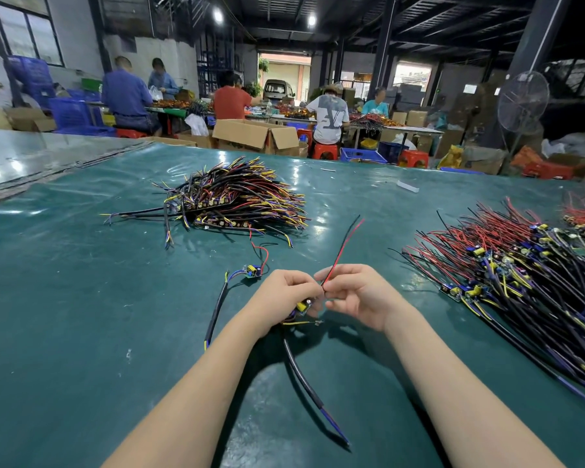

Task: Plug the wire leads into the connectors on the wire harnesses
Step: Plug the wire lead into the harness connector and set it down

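Over glossy mat (pixel 81 298): left hand (pixel 284 295) grips probable board (pixel 303 306), right hand (pixel 355 295) thin leads (pixel 343 246).

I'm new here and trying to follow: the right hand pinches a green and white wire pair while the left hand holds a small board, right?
Not quite. The head view shows the wire pair pinched by the right hand is red and black, not green and white. The left hand does hold a small board.
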The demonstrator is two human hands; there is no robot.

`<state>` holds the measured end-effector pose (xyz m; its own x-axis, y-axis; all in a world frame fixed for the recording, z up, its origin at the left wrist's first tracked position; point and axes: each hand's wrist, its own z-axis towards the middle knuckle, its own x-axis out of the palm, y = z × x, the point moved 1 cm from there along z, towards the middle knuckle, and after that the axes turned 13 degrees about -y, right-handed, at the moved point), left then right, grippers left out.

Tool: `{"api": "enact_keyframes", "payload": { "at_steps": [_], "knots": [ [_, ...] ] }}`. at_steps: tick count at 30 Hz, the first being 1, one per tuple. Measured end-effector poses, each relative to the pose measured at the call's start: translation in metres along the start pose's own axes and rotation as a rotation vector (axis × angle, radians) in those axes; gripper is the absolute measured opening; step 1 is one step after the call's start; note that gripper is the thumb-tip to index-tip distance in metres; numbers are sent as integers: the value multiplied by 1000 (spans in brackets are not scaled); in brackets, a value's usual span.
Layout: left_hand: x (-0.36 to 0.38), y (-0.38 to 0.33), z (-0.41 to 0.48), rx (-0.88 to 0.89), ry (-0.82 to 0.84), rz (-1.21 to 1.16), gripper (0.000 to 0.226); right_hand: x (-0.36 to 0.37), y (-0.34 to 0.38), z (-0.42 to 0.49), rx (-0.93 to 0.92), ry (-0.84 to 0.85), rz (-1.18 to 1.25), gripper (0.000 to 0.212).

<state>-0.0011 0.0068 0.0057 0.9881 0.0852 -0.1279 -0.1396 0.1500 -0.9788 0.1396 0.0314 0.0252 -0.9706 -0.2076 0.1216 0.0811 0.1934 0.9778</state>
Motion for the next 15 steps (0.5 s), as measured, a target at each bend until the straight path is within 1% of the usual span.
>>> {"api": "enact_keyframes", "payload": {
  "at_steps": [5, 8, 10, 15],
  "knots": [
    [-1, 2, 1, -2, 2, 18, 27, -1, -1, 2, -23, -63, -10, 21],
    [-1, 0, 0, -5, -3, 25, 16, -1, 0, 3, -8, -43, 33, 21],
    [0, 0, -1, -16, -7, 18, 12, -2, 1, 3, -7, -15, 40, 23],
    [0, 0, -1, -30, -6, 8, 22, -4, 2, 3, -39, -12, -15, 24]
  ]
}}
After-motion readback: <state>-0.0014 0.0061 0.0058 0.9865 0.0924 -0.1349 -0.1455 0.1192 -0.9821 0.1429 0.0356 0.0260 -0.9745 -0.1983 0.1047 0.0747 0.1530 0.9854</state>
